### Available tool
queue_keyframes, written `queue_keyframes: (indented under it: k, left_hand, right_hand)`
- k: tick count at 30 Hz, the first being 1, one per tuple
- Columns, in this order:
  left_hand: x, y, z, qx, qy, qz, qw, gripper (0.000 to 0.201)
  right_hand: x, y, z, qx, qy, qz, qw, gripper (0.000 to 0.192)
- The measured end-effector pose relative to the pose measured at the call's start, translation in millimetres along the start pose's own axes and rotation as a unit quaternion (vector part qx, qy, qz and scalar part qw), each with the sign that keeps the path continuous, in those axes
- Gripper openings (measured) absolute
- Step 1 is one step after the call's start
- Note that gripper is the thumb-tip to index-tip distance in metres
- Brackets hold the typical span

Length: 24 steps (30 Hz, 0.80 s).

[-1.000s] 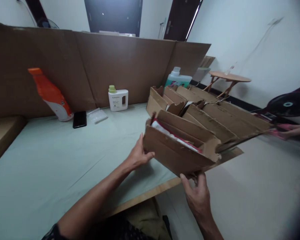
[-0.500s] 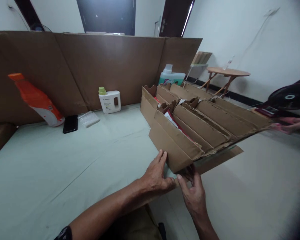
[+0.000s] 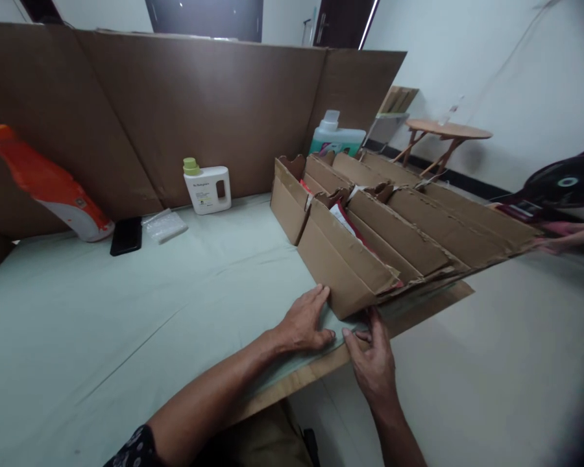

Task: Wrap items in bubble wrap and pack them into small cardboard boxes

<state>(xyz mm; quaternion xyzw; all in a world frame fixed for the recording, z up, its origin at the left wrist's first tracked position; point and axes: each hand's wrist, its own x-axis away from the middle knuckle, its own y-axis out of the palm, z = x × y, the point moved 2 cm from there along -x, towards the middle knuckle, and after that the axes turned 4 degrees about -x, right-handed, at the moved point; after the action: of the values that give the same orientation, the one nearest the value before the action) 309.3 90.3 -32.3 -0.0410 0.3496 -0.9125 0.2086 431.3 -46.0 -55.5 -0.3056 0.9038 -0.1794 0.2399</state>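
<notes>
A table under a pale green cloth takes up most of the view, with a tall, creased cardboard screen standing along its far side. On the right part of the table a group of open cardboard boxes stands packed side by side, in two rows.

The near box, outermost on the left of the closer row, sits by the table's front edge, its near lower corner between the two hands. The left hand lies just left of that corner, fingertips against the box's outer side, the thumb spread away from them. The right hand is below the near end, at the table's edge; its thumb stands apart from the forefinger, but the other fingertips are partly hidden — whether they grip anything, I cannot tell.

The box is plain brown, long and narrow, with a crease running along its outer side and a ragged rim at the near end. A red-and-white packet shows inside.

Behind the boxes stands a jug of teal liquid; farther left, an orange bottle leans against the screen. Smaller things follow — a white bottle with a green cap, a black phone and a clear plastic packet.
</notes>
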Motion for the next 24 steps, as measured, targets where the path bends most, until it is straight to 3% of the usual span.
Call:
queue_keyframes:
  k: [3, 7, 10, 13, 17, 20, 24]
  left_hand:
    - [20, 6.9, 12, -0.103, 0.033, -0.02, 0.994, 0.091]
    - [58, 21.4, 32, -0.221, 0.086, -0.057, 0.97, 0.082]
    - [85, 33.1, 41, -0.24, 0.098, -0.052, 0.964, 0.086]
    - [111, 37.3, 39, -0.188, 0.087, -0.01, 0.978, 0.083]
    - [150, 11.8, 12, -0.117, -0.006, 0.126, 0.985, 0.064]
    - [183, -25.1, -15, -0.163, -0.13, 0.225, 0.952, 0.052]
    - [216, -57.7, -35, -0.266, -0.219, 0.243, 0.907, 0.042]
  right_hand:
    - [3, 3, 8, -0.009, -0.022, 0.025, 0.999, 0.064]
    - [8, 5, 15, -0.007, -0.09, 0.065, 0.994, 0.035]
    - [8, 8, 13, 0.023, -0.184, 0.07, 0.98, 0.021]
    - [8, 13, 10, 0.036, -0.255, 0.056, 0.965, 0.019]
    - [8, 19, 11, 0.034, -0.285, 0.041, 0.957, 0.02]
    - [9, 21, 11, 0.028, -0.298, 0.042, 0.953, 0.022]
    - [8, 25, 11, 0.025, -0.305, 0.056, 0.95, 0.024]
